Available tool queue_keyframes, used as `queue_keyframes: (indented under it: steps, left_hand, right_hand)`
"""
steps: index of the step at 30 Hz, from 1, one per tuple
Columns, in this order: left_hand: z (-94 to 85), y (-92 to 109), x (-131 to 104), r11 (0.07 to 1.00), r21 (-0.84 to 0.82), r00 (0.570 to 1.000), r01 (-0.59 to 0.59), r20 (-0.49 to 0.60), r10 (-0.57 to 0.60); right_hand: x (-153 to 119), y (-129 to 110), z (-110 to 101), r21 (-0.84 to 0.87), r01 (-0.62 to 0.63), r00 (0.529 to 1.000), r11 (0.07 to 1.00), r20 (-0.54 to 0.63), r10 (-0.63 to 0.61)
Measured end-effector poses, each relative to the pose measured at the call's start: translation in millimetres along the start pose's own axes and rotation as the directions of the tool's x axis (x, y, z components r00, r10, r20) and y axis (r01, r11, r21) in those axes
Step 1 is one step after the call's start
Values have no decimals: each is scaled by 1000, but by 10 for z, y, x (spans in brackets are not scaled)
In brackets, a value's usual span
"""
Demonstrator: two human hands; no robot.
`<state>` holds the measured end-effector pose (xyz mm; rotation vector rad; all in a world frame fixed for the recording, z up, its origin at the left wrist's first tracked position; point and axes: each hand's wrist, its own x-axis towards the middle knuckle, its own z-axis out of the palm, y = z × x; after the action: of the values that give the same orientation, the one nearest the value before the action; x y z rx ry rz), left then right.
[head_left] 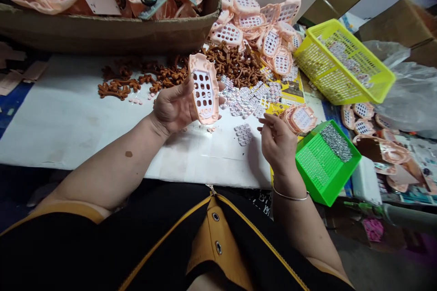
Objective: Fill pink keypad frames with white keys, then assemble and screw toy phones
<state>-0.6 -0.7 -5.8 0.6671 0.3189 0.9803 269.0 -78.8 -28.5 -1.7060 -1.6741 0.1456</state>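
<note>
My left hand [175, 108] is closed around a pink plastic toy phone shell [210, 77], held upright above the table. A white keypad panel [202, 88] full of square holes lies inside that shell. My right hand [278, 141] hovers over the table with loosely bent fingers, and nothing shows between them. Just left of it lies a small sheet of grey-white button pads [243, 134]. A stack of pink shells [302, 118] rests beyond my right hand's knuckles. Behind both hands spreads a pile of similar button pads [244, 100].
Brown bone-shaped pieces [235, 64] are heaped at the back, below a mound of pink shells [269, 41]. A cardboard box [112, 32] stands back left. To the right are a yellow basket [344, 63] and a green bin [316, 170] with metal screws [336, 142].
</note>
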Motion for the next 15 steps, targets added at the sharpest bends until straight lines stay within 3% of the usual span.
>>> queue_keyframes:
  steps: [4, 10, 11, 13, 15]
  left_hand:
    - [-38, -5, 25, 1000, 5, 1000, -22, -5, 22]
    - [-34, -12, 20, 997, 75, 997, -10, -73, 15]
    - [-30, -12, 18, 996, 84, 997, -9, -73, 15]
    - [-23, -9, 18, 996, 93, 997, 1, -77, 7]
    - [-17, -5, 21, 996, 89, 997, 12, -80, -5]
  right_hand:
    - [-46, -76, -115, -78, 222, 965, 972, 162, -207]
    - [-162, -36, -71, -238, 353, 860, 905, 463, -214]
    - [-172, -24, -37, -259, 353, 859, 899, 470, -203]
    - [-165, 0, 16, -272, 265, 906, 925, 400, -142]
    - [-129, 23, 42, -185, 38, 972, 982, 235, 6]
